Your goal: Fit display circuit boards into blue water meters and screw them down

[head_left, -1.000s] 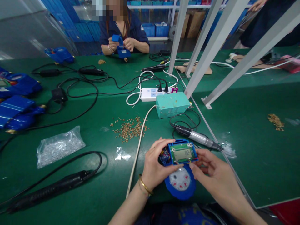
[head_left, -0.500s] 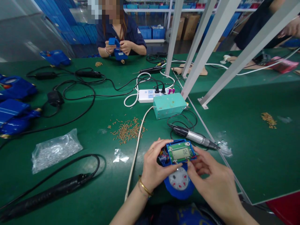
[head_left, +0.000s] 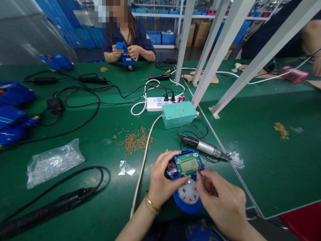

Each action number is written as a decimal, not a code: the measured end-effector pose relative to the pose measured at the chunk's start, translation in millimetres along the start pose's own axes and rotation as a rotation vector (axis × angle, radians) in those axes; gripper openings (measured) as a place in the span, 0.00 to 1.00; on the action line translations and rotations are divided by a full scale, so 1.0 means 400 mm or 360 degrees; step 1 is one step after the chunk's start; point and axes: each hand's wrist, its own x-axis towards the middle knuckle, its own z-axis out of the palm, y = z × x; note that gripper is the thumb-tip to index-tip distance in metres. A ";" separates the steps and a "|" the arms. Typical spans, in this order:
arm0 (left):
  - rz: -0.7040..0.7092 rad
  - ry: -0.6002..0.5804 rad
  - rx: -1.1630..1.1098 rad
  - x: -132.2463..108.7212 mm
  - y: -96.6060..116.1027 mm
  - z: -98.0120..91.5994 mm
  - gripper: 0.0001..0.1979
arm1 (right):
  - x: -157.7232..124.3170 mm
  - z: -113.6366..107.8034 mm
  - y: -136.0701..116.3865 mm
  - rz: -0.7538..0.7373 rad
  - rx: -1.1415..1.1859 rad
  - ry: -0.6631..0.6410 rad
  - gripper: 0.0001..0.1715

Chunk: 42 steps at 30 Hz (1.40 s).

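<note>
A blue water meter [head_left: 188, 199] with a round dial is near the table's front edge. Its upper case is uncovered, showing a green circuit board [head_left: 179, 160] with an LCD [head_left: 189, 165]. My left hand [head_left: 162, 177] grips the case from the left, thumb along the board's lower edge and fingers over the far side. Loose wires and parts [head_left: 172, 170] show in the case beside that hand. At the board's lower right corner, my right hand [head_left: 220, 190] pinches thin wires [head_left: 197, 172] between thumb and forefinger, its other fingers curled. The fingertips partly hide the wires.
An electric screwdriver [head_left: 205, 147] lies beyond the meter, near a teal power box [head_left: 179, 115] and a power strip [head_left: 154, 104]. Brass screws [head_left: 135, 140] are scattered to the left, near a plastic bag [head_left: 56, 162] and a black-handled tool [head_left: 47, 207]. A co-worker [head_left: 127, 40] sits opposite.
My right hand has drawn its fingers in from the board's right side to a pinch at the lower right corner. The left hand keeps its hold; the view has shifted slightly.
</note>
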 end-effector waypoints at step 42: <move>-0.0004 0.0125 0.0129 -0.020 0.008 0.002 0.29 | -0.018 0.017 -0.012 0.0152 0.0137 0.0048 0.07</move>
